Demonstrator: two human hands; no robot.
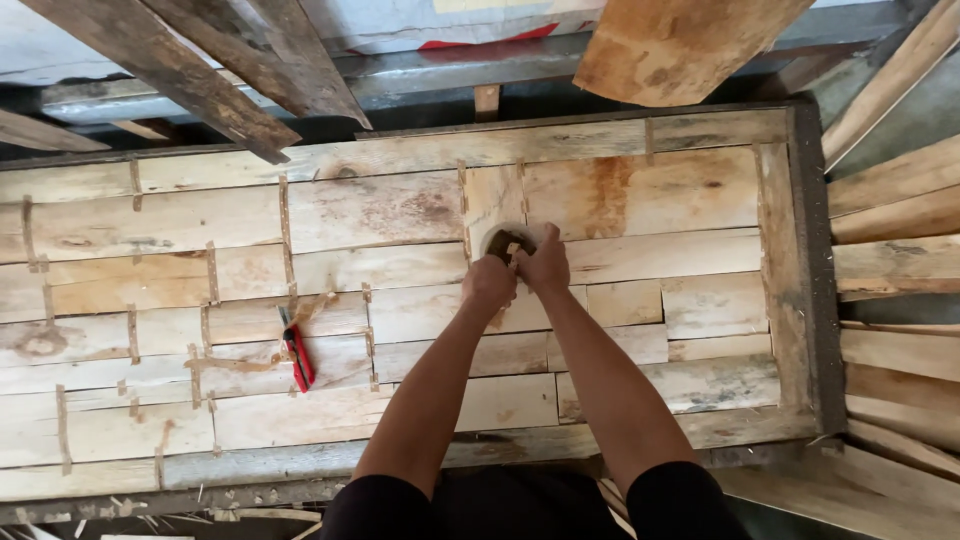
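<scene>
Hands meet over a dark knot hole in a veneer sheet

Both arms reach straight out from the body across a wide sheet of pale wood veneer strips (400,215) laid edge to edge and joined with short tape pieces. The left hand (489,283) is curled into a loose fist, its fingers folded under; whether it grips anything cannot be told. The right hand (545,265) sits just beside it, touching it, with its fingers bent down onto the sheet at the rim of a dark round knot hole (503,242). That hole lies in the upper middle of the sheet, directly ahead of the knuckles. A red-handled cutter (297,356) lies flat on the strips well to the left, apart from both hands. Rough planks (200,75) lean over the far edge, and loose veneer offcuts (895,200) are stacked at the right.
</scene>
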